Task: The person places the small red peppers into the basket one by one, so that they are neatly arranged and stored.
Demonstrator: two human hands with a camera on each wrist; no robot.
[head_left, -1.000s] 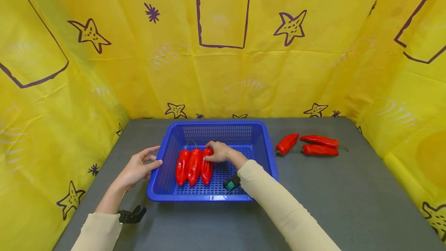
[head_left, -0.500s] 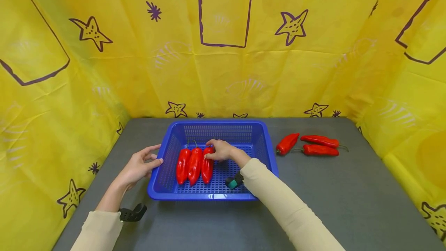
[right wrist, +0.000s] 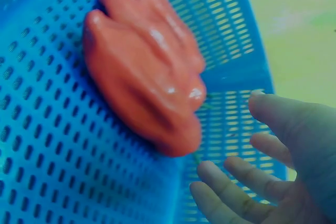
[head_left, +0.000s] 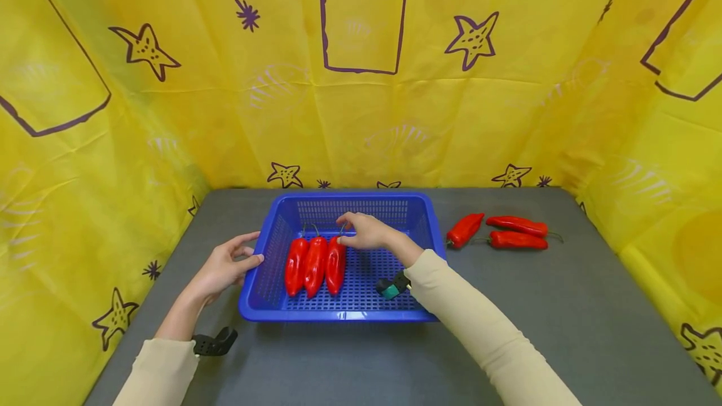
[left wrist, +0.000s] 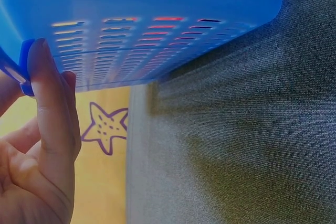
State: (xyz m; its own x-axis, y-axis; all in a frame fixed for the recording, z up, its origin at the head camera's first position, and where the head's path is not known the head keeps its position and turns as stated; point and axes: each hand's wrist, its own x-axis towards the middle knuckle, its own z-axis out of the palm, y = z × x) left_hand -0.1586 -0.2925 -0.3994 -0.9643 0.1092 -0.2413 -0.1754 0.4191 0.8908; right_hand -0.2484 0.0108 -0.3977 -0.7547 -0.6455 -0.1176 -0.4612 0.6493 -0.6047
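Note:
A blue plastic basket (head_left: 338,316) with slotted walls stands on the grey table. Three red peppers (head_left: 316,268) lie side by side in its left half, stems toward the far wall. My left hand (head_left: 222,271) pinches the basket's left rim between thumb and fingers; the left wrist view shows the fingers (left wrist: 50,93) at that rim. My right hand (head_left: 369,232) is over the basket by the stem end of the rightmost pepper (head_left: 335,268). In the right wrist view its fingers (right wrist: 226,187) are spread apart and hold nothing, beside the peppers (right wrist: 147,72).
On the table right of the basket lie three more red peppers: one slanted (head_left: 465,230) near the rim and two (head_left: 517,240) farther right. A yellow patterned cloth (head_left: 361,124) encloses the table at the back and both sides.
My right hand has let go of the rightmost pepper and risen slightly away, toward the far right. That pepper stays beside the other two. My left hand keeps its place on the rim.

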